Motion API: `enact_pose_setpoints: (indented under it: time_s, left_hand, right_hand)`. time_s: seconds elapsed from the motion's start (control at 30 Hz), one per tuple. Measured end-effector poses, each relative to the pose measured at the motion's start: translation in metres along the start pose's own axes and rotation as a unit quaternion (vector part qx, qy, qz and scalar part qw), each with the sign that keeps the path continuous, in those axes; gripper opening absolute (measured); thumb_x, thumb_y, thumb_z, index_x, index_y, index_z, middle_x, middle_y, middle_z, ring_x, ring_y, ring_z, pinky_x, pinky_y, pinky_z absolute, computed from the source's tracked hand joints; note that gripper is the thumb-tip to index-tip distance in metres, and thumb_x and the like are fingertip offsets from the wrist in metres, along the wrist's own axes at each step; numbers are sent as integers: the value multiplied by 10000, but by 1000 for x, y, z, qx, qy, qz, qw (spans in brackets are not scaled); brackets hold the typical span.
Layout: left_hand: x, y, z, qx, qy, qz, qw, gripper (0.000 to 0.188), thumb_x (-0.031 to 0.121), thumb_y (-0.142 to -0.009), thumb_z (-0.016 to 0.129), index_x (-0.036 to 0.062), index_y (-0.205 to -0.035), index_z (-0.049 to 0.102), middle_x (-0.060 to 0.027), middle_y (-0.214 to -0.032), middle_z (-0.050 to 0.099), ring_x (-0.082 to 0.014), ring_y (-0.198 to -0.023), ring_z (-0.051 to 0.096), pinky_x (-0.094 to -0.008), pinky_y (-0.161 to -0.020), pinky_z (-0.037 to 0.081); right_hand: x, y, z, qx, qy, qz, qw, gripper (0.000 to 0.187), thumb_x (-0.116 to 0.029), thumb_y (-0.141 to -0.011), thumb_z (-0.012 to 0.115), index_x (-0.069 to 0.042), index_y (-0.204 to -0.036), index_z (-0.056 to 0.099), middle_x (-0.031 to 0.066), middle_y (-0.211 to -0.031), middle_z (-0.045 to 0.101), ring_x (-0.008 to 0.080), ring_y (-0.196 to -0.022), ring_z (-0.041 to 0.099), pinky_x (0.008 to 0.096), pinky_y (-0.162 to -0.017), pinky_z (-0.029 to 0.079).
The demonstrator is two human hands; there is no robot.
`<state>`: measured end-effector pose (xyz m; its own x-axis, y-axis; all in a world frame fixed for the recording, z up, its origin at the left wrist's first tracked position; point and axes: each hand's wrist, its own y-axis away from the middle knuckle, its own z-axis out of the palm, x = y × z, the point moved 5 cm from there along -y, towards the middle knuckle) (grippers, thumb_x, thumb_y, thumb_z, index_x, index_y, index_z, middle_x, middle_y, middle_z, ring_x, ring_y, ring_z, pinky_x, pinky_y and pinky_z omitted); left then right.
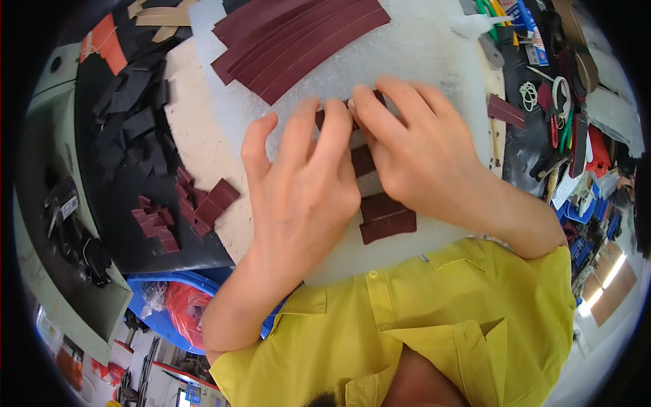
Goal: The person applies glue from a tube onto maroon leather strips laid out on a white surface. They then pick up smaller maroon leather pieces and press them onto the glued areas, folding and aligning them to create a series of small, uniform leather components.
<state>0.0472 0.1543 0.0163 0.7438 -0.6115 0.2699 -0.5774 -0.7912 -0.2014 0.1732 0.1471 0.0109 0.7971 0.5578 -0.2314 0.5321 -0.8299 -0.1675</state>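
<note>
My left hand [305, 169] and my right hand [417, 146] meet over the white work board [434, 61]. Between their fingertips is a small maroon leather-like piece [380, 100], mostly covered by the fingers. The left ring and little fingers are bent and stand apart. Below the fingertips, partly under my right hand, lies a small maroon piece [363, 160]. Nearer to me are two more pieces, a flat one [380, 205] and a slightly curved one [388, 227]. Beyond my hands, long curved maroon strips [305, 44] lie fanned in overlapping layers.
Black pieces [135, 115] are heaped at the left, with small maroon pieces [203, 200] nearer. A blue basin [183, 278] holds a red bag. At the right are a white nozzle bottle [475, 26], a maroon strip [506, 110], cord [529, 96] and assorted tools.
</note>
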Motion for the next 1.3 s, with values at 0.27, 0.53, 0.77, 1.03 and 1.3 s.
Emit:
enact_pose_setpoints:
  time_s: [0.27,0.53,0.77,1.03,1.3]
  left_hand:
    - [-24,8,1,151,158,-47,975,336,-54,-806,664,40,-1127,696,-142,-982,681,-328,-926,628,-422,-822,503]
    - [-52,71,-27,221,311,-206,901,240,-35,-884,679,26,-1108,739,-87,-1037,689,-195,-925,678,-303,-801,534]
    - [-148,168,-46,369,226,-380,817,209,40,-945,692,4,-1149,727,-96,-1163,670,-139,-992,649,-271,-879,527]
    - [-113,152,-52,349,30,-318,881,216,-1,-908,710,30,-1118,754,-120,-1182,660,-228,-1044,652,-337,-900,511]
    - [-33,59,-24,176,144,-70,971,278,40,-849,736,38,-1127,734,-90,-1188,709,-320,-1198,616,-437,-1033,433]
  right_hand:
    - [32,39,-22,67,-258,115,957,534,-302,-885,720,-59,-1348,609,182,-1425,541,394,-1310,506,467,-1083,413]
    - [-40,30,15,-90,-65,-92,990,952,-609,-680,799,-175,-1475,506,245,-1614,296,496,-1474,269,642,-1162,223]
    - [-111,-98,56,175,-170,-217,945,664,-497,-793,755,-80,-1293,626,214,-1390,556,384,-1314,497,478,-1093,405]
    - [8,-24,14,83,35,-11,996,665,-445,-877,706,-9,-1359,564,163,-1460,537,318,-1394,459,461,-1148,337]
    - [-41,69,0,-28,-37,87,995,872,-581,-831,671,-4,-1455,473,175,-1560,419,355,-1457,369,553,-1164,244]
